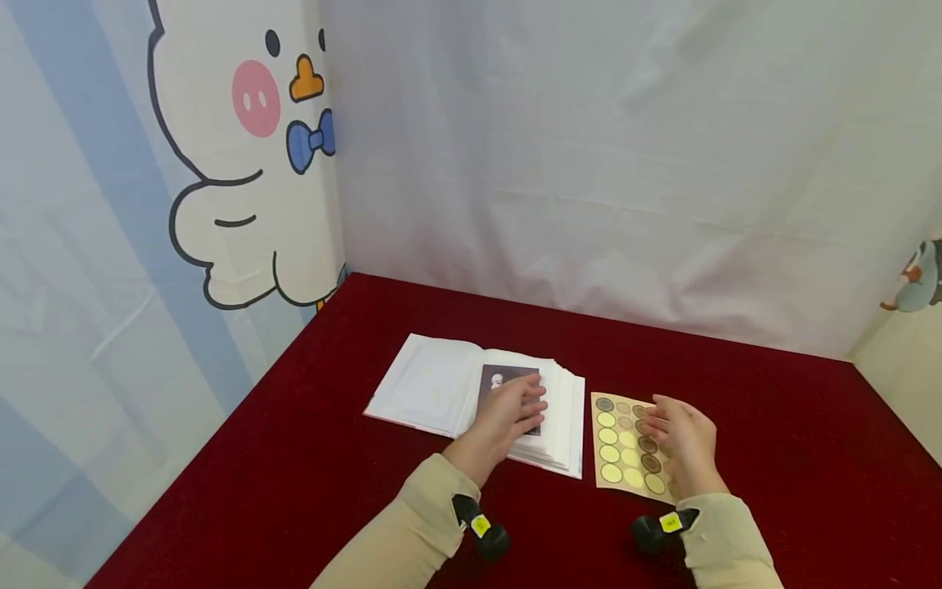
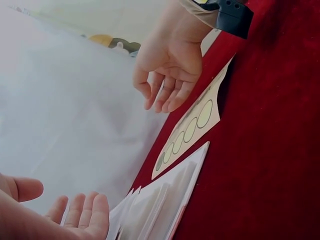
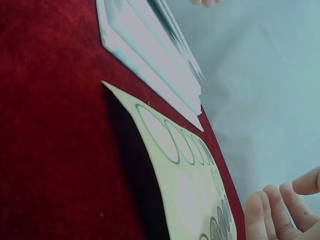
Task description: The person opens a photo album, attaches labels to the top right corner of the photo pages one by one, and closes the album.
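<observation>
Cream paper, printed with rows of circles, makes up the one sticker sheet, which lies on the dark red cloth just right of the one album. Its near edge curls up, with a shadow beneath. The sheet's left column has five circles, a dark one at the far end and four pale yellow ones towards the near end, each ringed with a dark line; brown patterned circles show further right, and part of the sheet is hidden, so the full count cannot be told.

White and spread open, the album has one bare page on its left and a thick stack of leaves on its right, too many to count. One dark picture with a pale figure sits on the right-hand side.

Two hands are in sight, both empty. The left hand is over the picture, fingers loosely extended and thumb apart. The right hand is over the right part of the sheet, its fingers relaxed and slightly bent.

Two beige sleeves and two black wrist straps show, each strap with one yellow label. At the far left, one large cartoon bird with a blue bow tie is printed on the hanging.
</observation>
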{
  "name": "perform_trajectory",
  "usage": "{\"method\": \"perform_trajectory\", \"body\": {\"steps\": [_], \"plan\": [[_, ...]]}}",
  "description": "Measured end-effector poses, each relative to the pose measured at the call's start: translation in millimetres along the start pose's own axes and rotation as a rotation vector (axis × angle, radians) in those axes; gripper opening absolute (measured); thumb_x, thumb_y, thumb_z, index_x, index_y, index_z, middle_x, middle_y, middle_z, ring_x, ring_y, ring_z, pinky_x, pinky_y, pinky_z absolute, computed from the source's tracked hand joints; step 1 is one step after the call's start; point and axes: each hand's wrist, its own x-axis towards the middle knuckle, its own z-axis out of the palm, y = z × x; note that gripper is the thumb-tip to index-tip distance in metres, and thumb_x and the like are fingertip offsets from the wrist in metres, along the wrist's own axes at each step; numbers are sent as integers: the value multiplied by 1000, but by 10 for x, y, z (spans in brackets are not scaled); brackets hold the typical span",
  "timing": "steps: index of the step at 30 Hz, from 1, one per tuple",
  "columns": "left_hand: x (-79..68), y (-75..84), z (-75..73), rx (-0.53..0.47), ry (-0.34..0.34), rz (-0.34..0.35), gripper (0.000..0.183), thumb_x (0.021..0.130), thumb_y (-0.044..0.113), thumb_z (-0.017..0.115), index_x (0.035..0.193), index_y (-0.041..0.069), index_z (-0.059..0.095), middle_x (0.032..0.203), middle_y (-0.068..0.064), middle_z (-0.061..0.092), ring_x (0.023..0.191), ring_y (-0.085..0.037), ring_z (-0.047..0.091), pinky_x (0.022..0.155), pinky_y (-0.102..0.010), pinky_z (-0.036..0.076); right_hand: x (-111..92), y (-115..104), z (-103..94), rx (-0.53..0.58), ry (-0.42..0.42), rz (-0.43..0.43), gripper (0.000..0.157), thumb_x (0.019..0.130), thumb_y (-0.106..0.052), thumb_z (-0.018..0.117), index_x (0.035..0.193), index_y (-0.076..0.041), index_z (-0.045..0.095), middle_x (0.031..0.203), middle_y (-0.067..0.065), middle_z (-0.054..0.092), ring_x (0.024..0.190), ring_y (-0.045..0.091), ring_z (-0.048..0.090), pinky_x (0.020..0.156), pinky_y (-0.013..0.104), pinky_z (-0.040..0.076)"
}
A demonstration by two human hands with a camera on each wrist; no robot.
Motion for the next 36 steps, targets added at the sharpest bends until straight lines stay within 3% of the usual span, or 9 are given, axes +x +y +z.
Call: {"method": "perform_trajectory", "body": {"steps": [7,20,36], "plan": [[3,-53,75,11,-12,3,45,90,6,42,134,-5,44,129,-25,48,116,-37,49,94,-40,43,17,-8,-46,19,21,-7,40,95,-21,48,126,3,50,80,-5,60,74,7,62,71,22,53],[34,-155,185,-13,-67,14,43,96,10,36,134,-9,40,131,-30,45,120,-40,45,98,-41,40,9,-8,-116,-23,71,15,42,96,-23,46,130,2,50,93,2,59,74,8,61,72,21,52],[26,-228,308,-2,-94,-17,44,94,12,37,135,-6,42,131,-27,45,119,-39,45,92,-43,45,32,38,-220,-3,132,-3,39,95,-22,48,125,2,53,86,-1,59,70,6,60,66,19,52]]}}
